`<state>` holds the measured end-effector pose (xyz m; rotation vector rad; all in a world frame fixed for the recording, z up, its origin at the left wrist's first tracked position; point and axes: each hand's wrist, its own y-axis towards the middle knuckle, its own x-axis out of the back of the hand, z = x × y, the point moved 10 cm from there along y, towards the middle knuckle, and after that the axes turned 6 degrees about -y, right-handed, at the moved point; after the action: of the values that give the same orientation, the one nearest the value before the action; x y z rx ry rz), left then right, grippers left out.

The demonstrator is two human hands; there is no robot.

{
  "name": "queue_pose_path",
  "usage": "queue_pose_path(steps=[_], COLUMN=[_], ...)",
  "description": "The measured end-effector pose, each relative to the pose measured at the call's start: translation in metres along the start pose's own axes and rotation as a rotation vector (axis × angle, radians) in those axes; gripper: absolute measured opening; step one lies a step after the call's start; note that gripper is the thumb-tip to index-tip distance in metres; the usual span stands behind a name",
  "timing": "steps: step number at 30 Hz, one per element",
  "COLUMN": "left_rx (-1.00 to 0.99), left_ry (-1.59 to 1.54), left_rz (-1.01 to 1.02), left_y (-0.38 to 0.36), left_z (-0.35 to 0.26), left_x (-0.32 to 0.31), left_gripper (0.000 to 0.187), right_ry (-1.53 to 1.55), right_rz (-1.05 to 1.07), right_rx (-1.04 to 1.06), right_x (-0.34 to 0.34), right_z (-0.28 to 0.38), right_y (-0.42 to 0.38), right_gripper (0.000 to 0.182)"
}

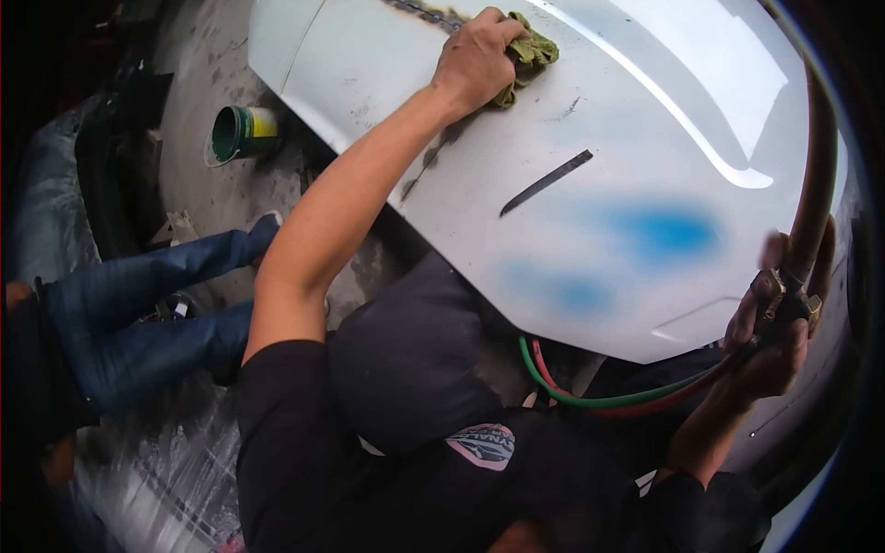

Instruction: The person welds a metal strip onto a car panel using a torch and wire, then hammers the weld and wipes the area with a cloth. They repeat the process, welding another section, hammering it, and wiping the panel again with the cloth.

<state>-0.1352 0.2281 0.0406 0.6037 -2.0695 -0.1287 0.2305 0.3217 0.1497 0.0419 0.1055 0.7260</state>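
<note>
My left hand [475,60] is closed around a crumpled olive-green rag [535,53] and presses it on a white car body panel [396,101]. At the right, my right hand [770,355] grips a gas torch [784,300] by its brass valve end. The torch's tube rises along the right edge, and its tip is out of view. Green and red hoses [599,402] curve from near this hand below the panel. Lying on the panel between my hands is a thin dark strip [546,184]. Blurred blue patches [668,232] show on the panel's lower right.
A chain [424,13] lies at the panel's top edge. On the stained floor, a green bucket [241,134] with a yellow label is tipped toward me. Another person's legs in jeans [157,276] stretch in from the left, beside plastic sheeting [175,470].
</note>
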Motion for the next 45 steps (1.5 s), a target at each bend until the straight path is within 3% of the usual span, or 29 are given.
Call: queue_pose_path(steps=[1, 3, 7, 9, 12, 14, 15, 26, 33, 43, 45], left_rx=[-0.064, 0.008, 0.429, 0.55, 0.639, 0.746, 0.787, 0.702, 0.63, 0.607, 0.509], left_ry=[-0.002, 0.01, 0.124, 0.13, 0.051, -0.115, -0.151, -0.199, -0.242, -0.315, -0.285], left_rz=[0.015, 0.048, 0.45, 0.622, 0.555, 0.341, 0.33, 0.214, 0.128, 0.152, 0.105], left_y=[0.002, -0.049, -0.173, -0.231, -0.265, -0.267, -0.268, -0.244, -0.228, -0.207, -0.196], left_z=[-0.006, -0.01, 0.03, 0.046, 0.047, 0.044, 0.045, 0.03, 0.017, 0.014, 0.015], left_x=[0.003, 0.015, 0.062, 0.086, 0.113, 0.129, 0.128, 0.114, 0.116, 0.096, 0.081], left_gripper=[0.034, 0.035, 0.03, 0.03, 0.027, 0.024, 0.024, 0.025, 0.027, 0.026, 0.024], right_ry=[-0.01, -0.022, -0.045, -0.05, -0.035, -0.019, -0.009, -0.053, -0.052, -0.061, -0.078], right_rz=[0.013, -0.035, -0.114, -0.132, -0.09, -0.044, -0.037, 0.015, -0.056, -0.081, -0.078], right_rx=[0.01, 0.033, -0.012, -0.011, 0.004, 0.011, 0.02, 0.012, -0.003, -0.034, -0.038], right_x=[-0.003, 0.002, 0.011, 0.014, 0.016, 0.014, 0.014, 0.011, 0.019, 0.038, 0.04], right_z=[0.003, 0.006, 0.002, 0.001, -0.001, -0.003, -0.003, -0.006, -0.008, -0.009, -0.008], right_y=[0.002, -0.001, -0.01, -0.011, -0.01, -0.01, -0.009, -0.007, -0.012, -0.02, -0.021], right_gripper=[0.097, 0.099, 0.102, 0.102, 0.095, 0.09, 0.089, 0.088, 0.092, 0.098, 0.097])
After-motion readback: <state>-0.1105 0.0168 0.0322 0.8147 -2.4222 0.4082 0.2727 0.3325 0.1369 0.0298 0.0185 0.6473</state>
